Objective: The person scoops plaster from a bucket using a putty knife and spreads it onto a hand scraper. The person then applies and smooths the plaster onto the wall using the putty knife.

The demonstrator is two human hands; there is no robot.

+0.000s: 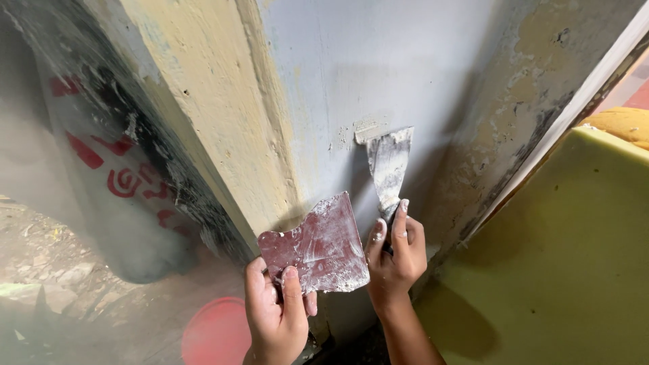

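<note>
Now right hand [397, 251] is gripping putty knife [389, 169], fingers closed, pressing filler flat on wall [405, 74]. Left hand [276, 307], at 8 o'clock, is pinching red scraper plate [316, 247] as palette.

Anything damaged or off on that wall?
Yes. Right of the putty knife, the wall paint is flaking, with dark patches near the white trim. The left hand holds a filler-smeared plate.
</note>
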